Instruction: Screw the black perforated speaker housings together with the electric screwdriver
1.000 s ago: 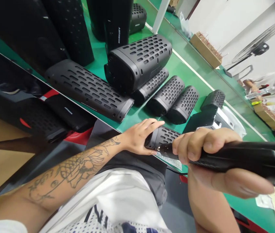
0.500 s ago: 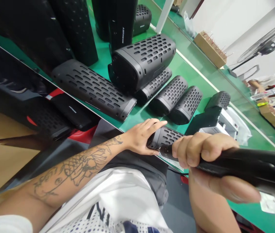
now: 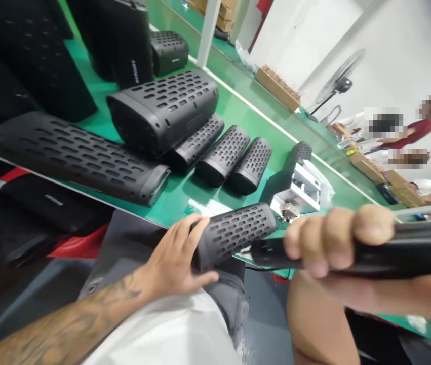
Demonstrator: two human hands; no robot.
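My left hand (image 3: 179, 253) is wrapped round the near left end of a black housing (image 3: 238, 230) with rows of oblong slots. The housing lies tilted at the table's front edge, its far end pointing up and right. My right hand (image 3: 337, 241) grips a thick black electric screwdriver (image 3: 424, 248), fingers over the top. Its narrow nose points left, close by the housing's lower right side; whether they touch I cannot tell. Just beyond the housing stands a white box-like fixture (image 3: 301, 190) with a metal part on its front.
Several similar slotted housings stand behind on the green table (image 3: 185, 200), among them a large one (image 3: 165, 111) and a long one (image 3: 86, 157) at left. Tall black units (image 3: 112, 40) rise at the back left. A fan (image 3: 340, 83) and people are at the far right.
The view has swung right, so the table's things sit further left. The held housing shows more of its slotted face, and the screwdriver's nose has gone from its left end to its lower right side.
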